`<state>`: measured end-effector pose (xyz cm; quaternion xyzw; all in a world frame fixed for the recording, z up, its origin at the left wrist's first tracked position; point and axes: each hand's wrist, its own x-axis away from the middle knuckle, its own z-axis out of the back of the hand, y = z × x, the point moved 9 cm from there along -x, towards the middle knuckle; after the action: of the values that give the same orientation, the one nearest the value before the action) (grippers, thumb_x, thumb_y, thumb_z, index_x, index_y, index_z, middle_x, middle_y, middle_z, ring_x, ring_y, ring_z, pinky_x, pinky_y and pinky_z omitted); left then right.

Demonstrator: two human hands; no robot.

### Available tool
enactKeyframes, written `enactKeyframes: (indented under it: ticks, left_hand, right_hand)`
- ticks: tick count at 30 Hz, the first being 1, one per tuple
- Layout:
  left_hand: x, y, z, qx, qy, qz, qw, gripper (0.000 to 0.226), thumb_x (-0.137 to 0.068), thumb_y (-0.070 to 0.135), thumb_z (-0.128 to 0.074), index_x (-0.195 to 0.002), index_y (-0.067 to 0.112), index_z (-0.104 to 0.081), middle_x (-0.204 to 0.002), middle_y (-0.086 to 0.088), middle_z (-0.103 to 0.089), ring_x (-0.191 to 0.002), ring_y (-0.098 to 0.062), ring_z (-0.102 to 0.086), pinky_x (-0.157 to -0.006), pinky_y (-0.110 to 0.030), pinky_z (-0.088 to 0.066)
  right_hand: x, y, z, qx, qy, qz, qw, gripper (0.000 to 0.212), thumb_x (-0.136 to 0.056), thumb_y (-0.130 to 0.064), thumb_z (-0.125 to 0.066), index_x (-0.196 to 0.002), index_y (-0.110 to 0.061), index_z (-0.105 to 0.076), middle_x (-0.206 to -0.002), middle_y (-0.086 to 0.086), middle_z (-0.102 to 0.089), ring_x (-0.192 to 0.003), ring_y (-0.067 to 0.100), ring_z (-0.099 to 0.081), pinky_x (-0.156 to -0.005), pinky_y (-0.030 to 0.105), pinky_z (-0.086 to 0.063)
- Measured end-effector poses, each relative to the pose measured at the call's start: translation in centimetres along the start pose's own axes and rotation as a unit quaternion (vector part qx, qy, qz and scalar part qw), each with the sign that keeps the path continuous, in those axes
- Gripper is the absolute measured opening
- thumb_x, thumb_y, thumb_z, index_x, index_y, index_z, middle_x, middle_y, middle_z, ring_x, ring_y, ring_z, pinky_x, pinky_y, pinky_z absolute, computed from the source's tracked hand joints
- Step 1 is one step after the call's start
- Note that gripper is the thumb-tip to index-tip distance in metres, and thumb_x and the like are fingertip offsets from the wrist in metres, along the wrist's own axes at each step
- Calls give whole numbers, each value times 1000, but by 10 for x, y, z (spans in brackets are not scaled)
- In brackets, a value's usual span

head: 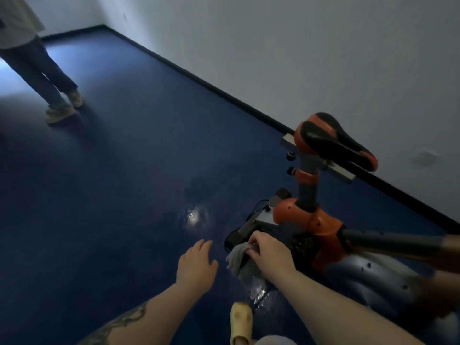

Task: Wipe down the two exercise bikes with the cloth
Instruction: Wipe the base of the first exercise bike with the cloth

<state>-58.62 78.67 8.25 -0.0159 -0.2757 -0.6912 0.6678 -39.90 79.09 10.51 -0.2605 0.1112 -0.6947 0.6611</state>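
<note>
An orange, grey and black exercise bike [313,220] stands at the right, its black and orange saddle [333,143] raised on a post. My right hand [268,252] is shut on a grey cloth [236,257] and presses it against the bike's low black pedal area near the floor. My left hand [196,265] hovers open just left of the cloth, fingers spread, holding nothing. Only one bike is in view.
A person's legs and pale shoes [62,105] stand at the far left on the dark blue floor [124,170]. A white wall with black skirting [224,93] runs behind the bike. My yellow slipper [241,322] is at the bottom.
</note>
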Motion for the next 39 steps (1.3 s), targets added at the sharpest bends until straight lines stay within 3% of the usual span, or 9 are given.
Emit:
enactKeyframes:
  ticks: [6, 16, 19, 23, 27, 39]
  left_hand:
    - [-87, -11, 55, -3, 10, 42, 999, 58, -98, 34, -43, -151, 21, -26, -158, 2, -26, -140, -17, -33, -114, -34, -30]
    - [-219, -81, 113, -14, -30, 100, 994, 56, -98, 34, -41, -150, 21, -27, -156, 2, -29, -137, -18, -38, -110, -33, -34]
    - [-279, -91, 134, -27, -48, 84, 995, 55, -97, 35, -41, -149, 21, -29, -155, 2, -32, -136, -18, -39, -109, -33, -34]
    - [-356, -90, 167, -50, -72, 44, 995, 52, -96, 34, -41, -146, 22, -34, -152, 3, -36, -133, -18, -42, -107, -33, -35]
    - [-423, -78, 199, -62, -80, 21, 995, 50, -95, 31, -42, -144, 23, -38, -149, 3, -41, -130, -20, -45, -105, -34, -37]
    - [-591, 50, 213, -86, -140, -118, 979, 51, -98, 33, -41, -147, 23, -34, -153, 6, -35, -133, -18, -43, -109, -35, -37]
  right_hand:
    - [-111, -13, 31, 28, -14, 30, 999, 12, -88, -32, -59, -93, -26, -50, -97, -7, -60, -83, 16, -57, -65, 30, -40]
    - [-252, -24, 38, 31, -31, -18, 999, 10, -90, -33, -57, -94, -27, -50, -100, -8, -60, -87, 14, -58, -71, 30, -42]
    - [-294, -25, 36, 23, -19, -68, 997, 10, -90, -32, -56, -94, -26, -50, -101, -7, -60, -87, 14, -57, -72, 30, -45]
    - [-340, -27, 31, 14, -7, -148, 989, 9, -91, -31, -55, -96, -27, -50, -103, -7, -61, -88, 13, -58, -66, 27, -35]
    - [-380, -32, 43, -23, 4, -192, 981, 10, -91, -31, -58, -97, -28, -51, -101, -6, -61, -87, 15, -59, -73, 31, -47]
    - [-506, 22, 91, -71, 46, -292, 953, 14, -88, -38, -61, -90, -30, -50, -93, -10, -59, -85, 11, -57, -68, 28, -45]
